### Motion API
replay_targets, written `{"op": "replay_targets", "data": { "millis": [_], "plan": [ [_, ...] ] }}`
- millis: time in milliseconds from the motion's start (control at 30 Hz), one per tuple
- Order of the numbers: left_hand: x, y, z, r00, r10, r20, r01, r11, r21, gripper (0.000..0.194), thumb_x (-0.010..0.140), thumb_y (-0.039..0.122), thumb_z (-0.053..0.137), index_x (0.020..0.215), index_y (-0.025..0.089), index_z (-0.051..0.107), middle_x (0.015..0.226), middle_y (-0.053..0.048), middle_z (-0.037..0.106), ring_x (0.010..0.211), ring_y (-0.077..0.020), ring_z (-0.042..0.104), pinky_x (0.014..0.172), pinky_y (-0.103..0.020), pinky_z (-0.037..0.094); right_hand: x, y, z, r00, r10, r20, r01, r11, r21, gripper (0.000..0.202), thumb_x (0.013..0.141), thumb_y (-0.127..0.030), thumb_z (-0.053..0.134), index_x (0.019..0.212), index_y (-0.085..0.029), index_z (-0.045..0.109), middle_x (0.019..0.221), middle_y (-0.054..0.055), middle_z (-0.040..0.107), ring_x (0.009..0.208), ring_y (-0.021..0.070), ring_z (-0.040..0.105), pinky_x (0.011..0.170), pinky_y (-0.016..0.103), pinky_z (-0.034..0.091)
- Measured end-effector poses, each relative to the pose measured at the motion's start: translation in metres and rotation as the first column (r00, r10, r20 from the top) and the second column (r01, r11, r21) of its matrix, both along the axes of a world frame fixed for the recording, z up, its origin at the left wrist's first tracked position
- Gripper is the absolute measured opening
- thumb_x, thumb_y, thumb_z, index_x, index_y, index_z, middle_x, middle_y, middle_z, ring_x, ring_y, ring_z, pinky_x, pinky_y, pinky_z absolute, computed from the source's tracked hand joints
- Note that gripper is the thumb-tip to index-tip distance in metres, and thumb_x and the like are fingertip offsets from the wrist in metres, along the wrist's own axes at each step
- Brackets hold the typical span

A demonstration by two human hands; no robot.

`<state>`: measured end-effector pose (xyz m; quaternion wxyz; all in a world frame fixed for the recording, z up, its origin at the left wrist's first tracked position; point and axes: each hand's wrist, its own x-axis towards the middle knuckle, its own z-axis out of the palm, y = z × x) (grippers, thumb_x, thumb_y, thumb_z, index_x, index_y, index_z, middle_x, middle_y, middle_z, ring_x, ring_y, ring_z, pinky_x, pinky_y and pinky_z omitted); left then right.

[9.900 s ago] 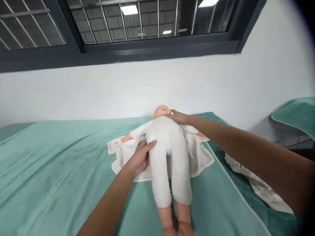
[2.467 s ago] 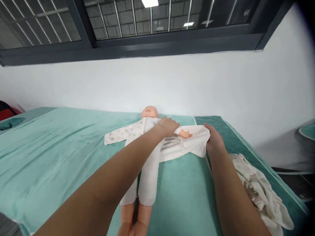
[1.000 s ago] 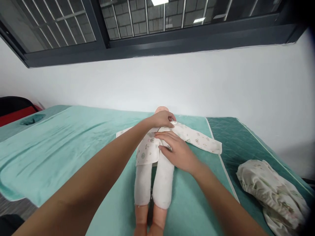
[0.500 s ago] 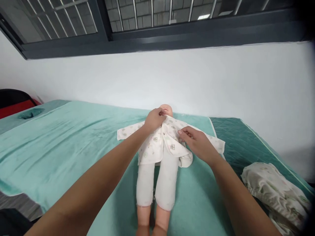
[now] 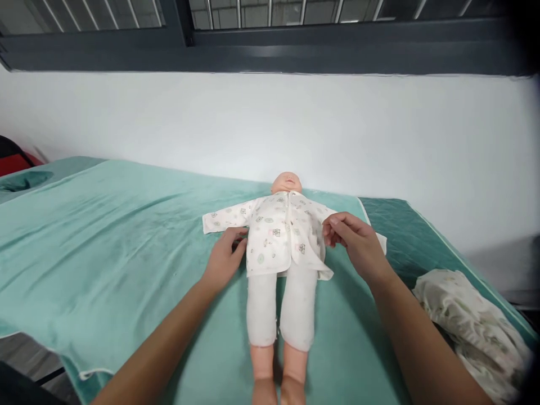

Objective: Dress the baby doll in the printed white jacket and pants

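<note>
A baby doll lies on its back, head toward the wall, in a white printed jacket and white leggings. The jacket fronts meet along the middle and its sleeves spread outward. My left hand is beside the jacket's left side, thumb and fingers apart, fingertips at the cloth edge. My right hand hovers by the opposite side, fingers loosely bent and fingertips close to the jacket; no cloth is visibly gripped. Part of that sleeve is hidden behind it.
A light green cover spreads beneath the doll, over a darker green quilted mat at right. A crumpled patterned cloth bundle lies at lower right. The white wall and dark window frame stand behind.
My left hand has left the doll's neckline and come down to the jacket's left side. My right hand has moved slightly outward. The jacket front lies flatter, and the doll's face shows.
</note>
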<state>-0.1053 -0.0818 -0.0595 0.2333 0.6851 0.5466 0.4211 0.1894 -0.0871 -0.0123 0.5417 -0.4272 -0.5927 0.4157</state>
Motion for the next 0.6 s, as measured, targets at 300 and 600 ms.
{"op": "replay_targets", "data": {
  "millis": [300, 600],
  "plan": [
    [-0.01, -0.035, -0.007, 0.938, -0.054, -0.342, 0.071, 0.997, 0.037, 0.02, 0.081, 0.01, 0.045, 0.091, 0.021, 0.057, 0.096, -0.004, 0.064, 0.095, -0.0235, 0.057, 0.085, -0.039, 0.045, 0.007, -0.076, -0.07, 0.844, -0.3, 0.445, 0.315, 0.948, 0.042, 0.031, 0.091, -0.035, 0.054, 0.12, -0.024, 0.056, 0.11, 0.006, 0.063, 0.094, 0.02, 0.061, 0.085, 0.036, 0.048],
    [-0.01, -0.043, -0.004, 0.88, -0.14, -0.453, 0.172, 0.985, 0.029, 0.02, 0.076, 0.018, 0.057, 0.095, 0.022, 0.062, 0.118, -0.004, 0.063, 0.11, -0.0254, 0.054, 0.092, -0.041, 0.04, -0.008, -0.074, -0.066, 0.6, -0.294, 0.744, 0.251, 0.952, 0.173, 0.035, 0.09, -0.043, 0.056, 0.118, -0.022, 0.058, 0.108, 0.009, 0.065, 0.1, 0.0258, 0.059, 0.084, 0.038, 0.046]
  ]
}}
